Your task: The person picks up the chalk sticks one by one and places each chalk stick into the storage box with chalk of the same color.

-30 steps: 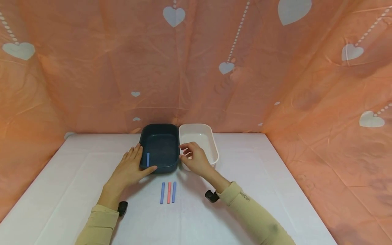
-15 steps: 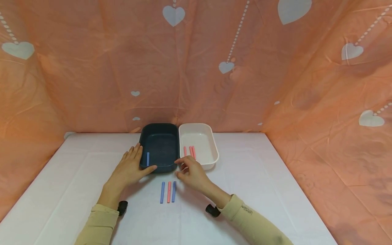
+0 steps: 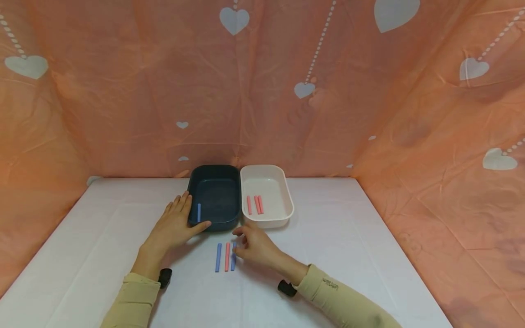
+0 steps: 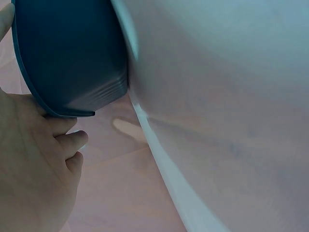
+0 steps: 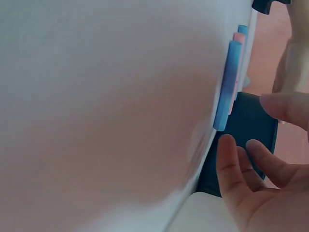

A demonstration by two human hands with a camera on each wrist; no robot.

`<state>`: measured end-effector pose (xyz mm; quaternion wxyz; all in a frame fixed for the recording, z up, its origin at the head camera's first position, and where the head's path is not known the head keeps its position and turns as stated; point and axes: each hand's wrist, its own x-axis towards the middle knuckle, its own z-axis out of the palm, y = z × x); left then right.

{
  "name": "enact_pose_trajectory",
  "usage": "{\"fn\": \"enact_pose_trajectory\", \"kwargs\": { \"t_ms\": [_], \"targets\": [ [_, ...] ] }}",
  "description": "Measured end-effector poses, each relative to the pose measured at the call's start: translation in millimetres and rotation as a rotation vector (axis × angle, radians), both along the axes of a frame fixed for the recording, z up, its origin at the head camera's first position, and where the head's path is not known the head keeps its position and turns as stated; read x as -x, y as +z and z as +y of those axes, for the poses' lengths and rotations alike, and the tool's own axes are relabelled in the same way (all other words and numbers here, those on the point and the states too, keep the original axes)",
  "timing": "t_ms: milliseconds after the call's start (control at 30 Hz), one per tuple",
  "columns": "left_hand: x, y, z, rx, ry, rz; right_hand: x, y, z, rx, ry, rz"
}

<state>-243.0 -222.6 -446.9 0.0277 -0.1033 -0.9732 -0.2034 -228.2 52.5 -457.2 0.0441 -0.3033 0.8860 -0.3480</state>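
Note:
My left hand (image 3: 171, 228) rests against the near left corner of the dark blue bin (image 3: 219, 226), fingers along its outer side and thumb at its near side. The left wrist view shows that hand (image 4: 36, 159) touching the bin's wall (image 4: 72, 58). A blue chalk-like stick (image 3: 199, 212) lies inside the bin. On the table, a blue stick (image 3: 218, 258), a pink stick (image 3: 227, 257) and another blue stick (image 3: 233, 263) lie side by side. Over the rightmost one is my right hand (image 3: 257, 246), thumb and fingers apart, holding nothing; in the right wrist view, its fingers (image 5: 229, 164) appear close to the nearest blue stick (image 5: 227, 87).
Touching the dark bin's right side stands a white bin (image 3: 268, 224) with three pink sticks (image 3: 257, 205) in it. Both bins stand at the back of the white-covered table (image 3: 328, 255). Orange cloth (image 3: 262, 114) with heart prints hangs behind and at both sides.
My right hand has moved from over the white bin toward me, to the rightmost blue stick, uncovering the pink sticks in the white bin. My left hand has stayed at the dark bin.

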Motion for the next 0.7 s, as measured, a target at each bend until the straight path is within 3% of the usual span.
{"fn": "enact_pose_trajectory", "kwargs": {
  "t_ms": [333,700],
  "targets": [
    [-1.3,0.6,0.0,-0.005,-0.003,0.006,-1.8,-3.9,-5.4,-0.195,-0.007,-0.011],
    [-1.4,1.3,0.2,-0.005,-0.004,0.01,-1.5,0.1,-9.9,-0.266,0.03,0.038]
  ]
}}
